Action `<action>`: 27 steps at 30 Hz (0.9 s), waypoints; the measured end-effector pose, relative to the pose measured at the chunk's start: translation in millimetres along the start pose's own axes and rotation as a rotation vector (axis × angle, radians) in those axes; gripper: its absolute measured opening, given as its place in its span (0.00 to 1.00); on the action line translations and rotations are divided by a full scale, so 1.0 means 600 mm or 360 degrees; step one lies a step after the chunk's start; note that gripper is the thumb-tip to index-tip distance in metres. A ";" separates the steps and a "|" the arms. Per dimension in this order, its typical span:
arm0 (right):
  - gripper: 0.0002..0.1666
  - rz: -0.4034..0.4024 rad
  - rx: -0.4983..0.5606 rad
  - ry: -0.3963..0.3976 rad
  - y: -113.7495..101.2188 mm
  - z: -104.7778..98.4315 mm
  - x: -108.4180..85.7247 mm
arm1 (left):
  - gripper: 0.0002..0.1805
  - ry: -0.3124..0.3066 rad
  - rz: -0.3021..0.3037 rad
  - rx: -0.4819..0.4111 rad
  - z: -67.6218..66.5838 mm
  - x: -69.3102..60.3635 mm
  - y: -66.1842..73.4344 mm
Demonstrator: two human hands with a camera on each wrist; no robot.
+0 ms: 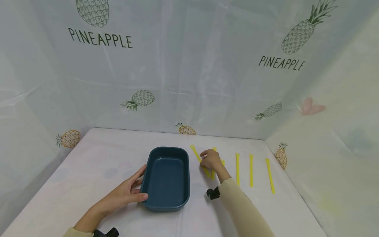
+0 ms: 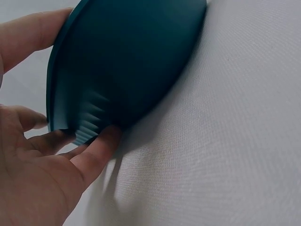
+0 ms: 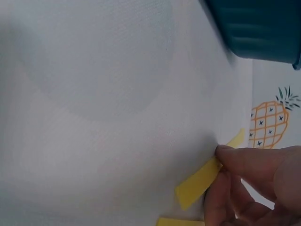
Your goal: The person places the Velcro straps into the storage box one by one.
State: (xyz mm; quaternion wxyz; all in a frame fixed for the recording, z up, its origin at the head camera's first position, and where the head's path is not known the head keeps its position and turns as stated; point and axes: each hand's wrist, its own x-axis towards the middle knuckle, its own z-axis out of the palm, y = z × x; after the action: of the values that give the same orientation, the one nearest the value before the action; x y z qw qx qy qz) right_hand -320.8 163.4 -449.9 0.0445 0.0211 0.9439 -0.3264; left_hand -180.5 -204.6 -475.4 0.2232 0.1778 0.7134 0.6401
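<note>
A dark blue-green rectangular tub point(image 1: 167, 179) stands on the table. My left hand point(image 1: 124, 191) is at its left side, thumb at the rim by the near corner, the fingers spread along the outer wall; the left wrist view shows these fingertips point(image 2: 110, 136) touching the wall. To the right of the tub, my right hand point(image 1: 211, 161) pinches a slanted flat yellow strip point(image 3: 197, 186) at mid-length between thumb and fingers. Whether the strip is off the cloth I cannot tell. Another yellow strip point(image 1: 213, 174) lies partly hidden under that hand.
Further right, more yellow strips with wider heads lie apart: one strip point(image 1: 237, 169), another strip point(image 1: 251, 171) and the rightmost strip point(image 1: 270, 176). A white cloth point(image 1: 118, 154) covers the table. Pineapple-printed curtain point(image 1: 207, 82) encloses the back and sides.
</note>
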 end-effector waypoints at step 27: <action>0.20 -0.0045 0.0152 -0.0084 0.019 0.002 0.002 | 0.58 -0.0036 -0.0049 -0.0040 -0.007 0.001 -0.001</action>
State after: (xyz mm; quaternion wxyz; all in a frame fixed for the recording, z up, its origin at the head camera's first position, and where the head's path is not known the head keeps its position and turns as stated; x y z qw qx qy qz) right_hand -321.2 171.6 -458.3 0.0639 0.0014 0.9260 -0.3720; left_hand -183.0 -207.8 -475.8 0.2432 0.1713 0.7054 0.6433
